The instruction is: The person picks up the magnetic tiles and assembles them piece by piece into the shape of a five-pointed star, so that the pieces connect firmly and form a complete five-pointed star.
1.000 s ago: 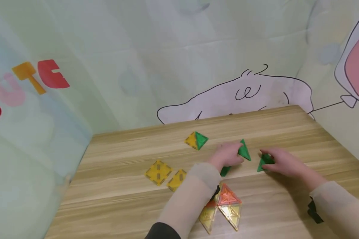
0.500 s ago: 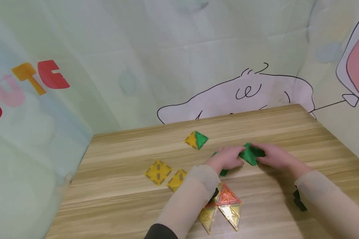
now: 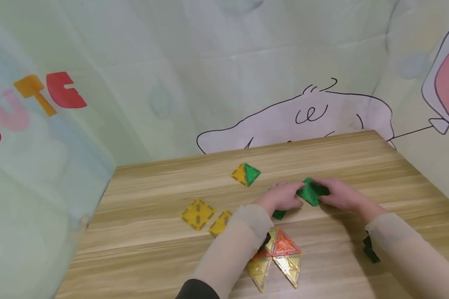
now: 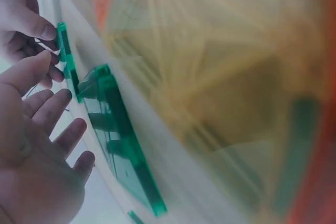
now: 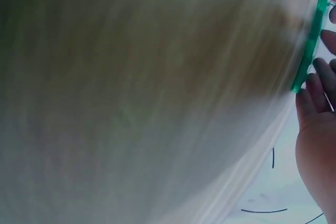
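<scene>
In the head view two green triangle magnetic tiles (image 3: 309,193) are together edge to edge between my hands, tilted up from the wooden table. My left hand (image 3: 283,196) pinches the left side of the pair by thumb and fingertips. From the other side my right hand (image 3: 340,193) grips the darker tile, its thumb near the lower corner. The left wrist view gives the held tiles (image 4: 67,59) nearly edge-on, with both thumbs close to them. Another green triangle tile (image 3: 279,214) is on the table, mostly hidden under my left hand.
A yellow-and-green diamond of tiles (image 3: 245,174) lies toward the back. Yellow tiles (image 3: 198,214) are at left, one partly behind my left sleeve. Clear yellow and orange triangles (image 3: 286,245) lie in front. A printed cloth (image 3: 172,74) hangs behind the table edge.
My right hand has moved left with its green triangle tile and brought it against the green tile in my left hand. The left hand has barely moved; the other tiles lie as before.
</scene>
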Action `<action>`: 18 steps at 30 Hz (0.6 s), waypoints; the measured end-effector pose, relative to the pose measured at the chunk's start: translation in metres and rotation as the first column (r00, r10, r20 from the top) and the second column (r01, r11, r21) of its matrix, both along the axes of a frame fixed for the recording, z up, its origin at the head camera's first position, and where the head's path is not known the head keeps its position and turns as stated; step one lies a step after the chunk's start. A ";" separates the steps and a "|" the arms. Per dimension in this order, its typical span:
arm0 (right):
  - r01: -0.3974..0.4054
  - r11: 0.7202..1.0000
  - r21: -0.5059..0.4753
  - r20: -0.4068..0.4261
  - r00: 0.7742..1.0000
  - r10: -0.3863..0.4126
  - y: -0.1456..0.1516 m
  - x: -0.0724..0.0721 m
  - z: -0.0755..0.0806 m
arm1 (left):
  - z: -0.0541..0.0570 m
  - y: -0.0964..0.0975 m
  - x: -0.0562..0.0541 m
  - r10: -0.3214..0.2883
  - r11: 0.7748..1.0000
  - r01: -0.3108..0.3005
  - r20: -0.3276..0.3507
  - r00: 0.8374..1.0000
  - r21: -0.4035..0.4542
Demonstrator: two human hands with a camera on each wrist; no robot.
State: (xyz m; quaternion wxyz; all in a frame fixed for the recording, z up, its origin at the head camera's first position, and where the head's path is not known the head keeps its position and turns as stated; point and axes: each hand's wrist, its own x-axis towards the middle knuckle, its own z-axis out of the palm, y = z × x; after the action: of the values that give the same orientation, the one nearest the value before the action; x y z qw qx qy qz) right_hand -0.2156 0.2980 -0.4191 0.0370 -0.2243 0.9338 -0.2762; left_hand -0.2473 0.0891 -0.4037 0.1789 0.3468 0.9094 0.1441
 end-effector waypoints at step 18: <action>-0.057 0.998 -0.004 -0.102 0.993 0.057 -0.036 0.029 0.010 | 0.017 -0.092 0.017 0.031 0.987 -0.035 0.023 0.999 0.160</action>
State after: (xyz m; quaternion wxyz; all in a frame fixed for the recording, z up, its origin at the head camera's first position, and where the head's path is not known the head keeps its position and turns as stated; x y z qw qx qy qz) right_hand -0.1867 0.2621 -0.4094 -0.0037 -0.2648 0.9268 -0.2664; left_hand -0.2307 -0.0027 -0.3871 0.1573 0.3434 0.8986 0.2231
